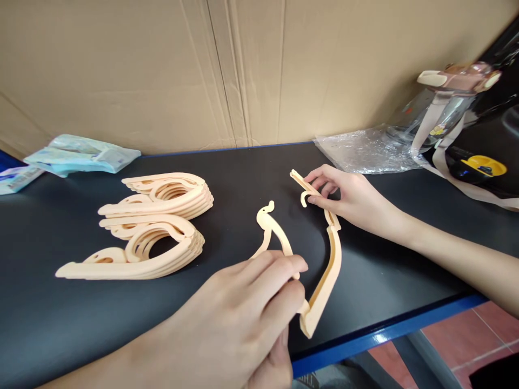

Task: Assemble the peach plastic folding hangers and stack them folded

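Note:
A beige plastic folding hanger is held between my two hands, partly unfolded. My left hand (255,308), in front, is closed around the near end of it. Beyond those fingers rises a curved piece (279,232) with a small hook at its top. To the right, a channel-shaped arm (328,275) bends up toward my right hand (340,194). That hand pinches the far section, where another small hook (304,199) sticks out. My left fingers cover part of the near joint. Left of my hands lie two stacks of folded beige hangers (174,265), one behind the other.
A light blue soft packet (81,155) lies at the back left. Clear plastic film (360,151) and a strapped transparent bottle (446,113) are at the back right. Cardboard (162,70) stands behind the black table (227,183), which has a blue edge.

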A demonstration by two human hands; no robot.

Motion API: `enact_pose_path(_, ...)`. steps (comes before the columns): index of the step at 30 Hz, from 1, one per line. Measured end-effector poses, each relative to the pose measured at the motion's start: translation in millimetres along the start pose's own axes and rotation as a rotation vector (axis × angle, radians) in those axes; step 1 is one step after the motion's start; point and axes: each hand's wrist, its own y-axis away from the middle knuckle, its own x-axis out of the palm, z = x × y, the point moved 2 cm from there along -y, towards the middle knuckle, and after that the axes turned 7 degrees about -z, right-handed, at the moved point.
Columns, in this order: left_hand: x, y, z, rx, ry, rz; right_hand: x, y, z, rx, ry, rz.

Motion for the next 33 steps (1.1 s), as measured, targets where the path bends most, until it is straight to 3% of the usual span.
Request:
enact_pose_path(5, 6.1, 5.3, 7.9, -0.134, 0.152, -0.104, 2.2, 0.2, -1.7, 0.028, -0.126, 0.004)
enact_pose_path(10, 8.7, 7.5, 12.3, -0.233, 0.178, -0.086, 2.6, 0.8, -2.4, 0.037, -0.159, 0.033)
enact_pose_path(20, 8.2, 2.6, 12.3, -0.198, 0.167, 0.019, 2.2, 1.8, -0.3, 0.056, -0.164, 0.051)
enact_pose_path(33, 3.4, 0.3, 8.0, -0.092, 0.141, 0.042, 2.9, 2.5, 3.9, 0.051, -0.192, 0.109)
